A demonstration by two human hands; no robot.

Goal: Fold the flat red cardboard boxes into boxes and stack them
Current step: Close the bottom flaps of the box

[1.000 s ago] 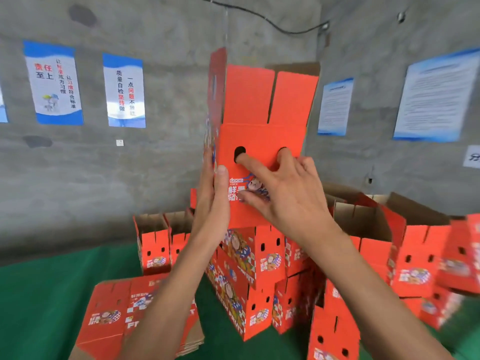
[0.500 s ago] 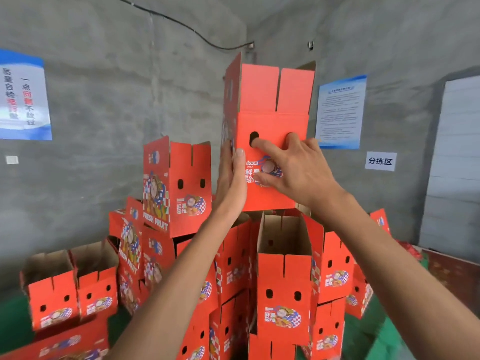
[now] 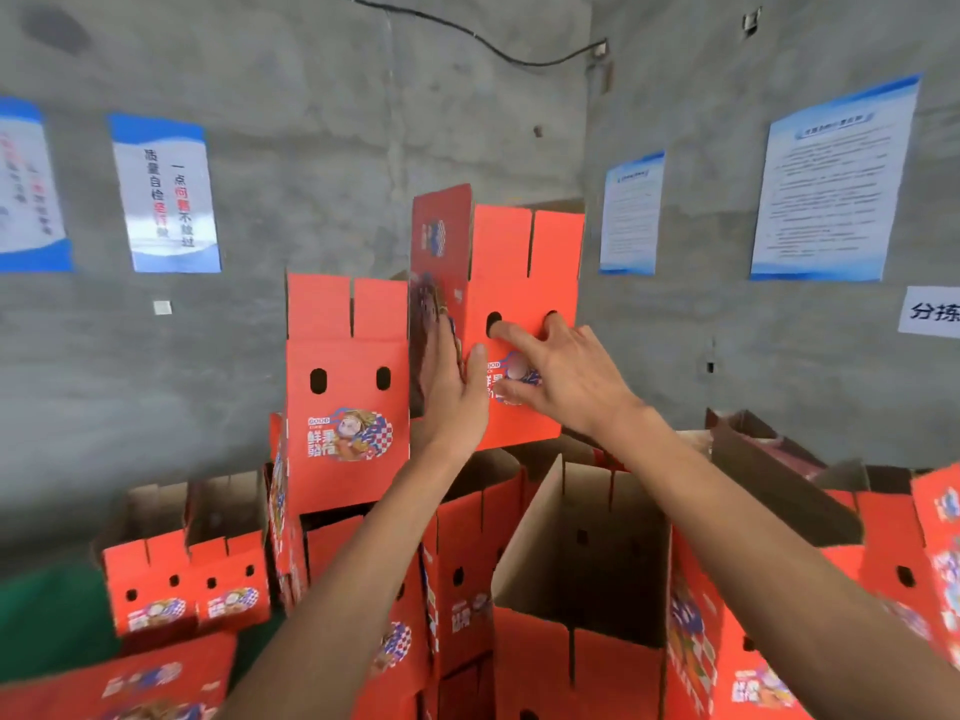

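Note:
I hold a folded red box [image 3: 519,262] up high, its top flaps standing open. My left hand [image 3: 449,381] lies flat against its left side. My right hand [image 3: 561,371] is spread on its front face, with two fingers hooked into the two finger holes. The held box hangs just above the pile, right beside another upright folded box [image 3: 345,392] that tops the stack. Below it an open box [image 3: 582,543] shows its brown inside. A stack of flat red boxes [image 3: 119,683] lies at the bottom left.
Several more folded red boxes fill the pile, including a low pair [image 3: 187,584] at the left and others at the right [image 3: 883,553]. Grey concrete walls with blue-edged posters [image 3: 166,194] stand close behind. Green floor [image 3: 47,615] shows at the left.
The held box has come down from well above the pile to sit level with the top box of the stack. Both hands keep the same hold. The view has shifted left and downward.

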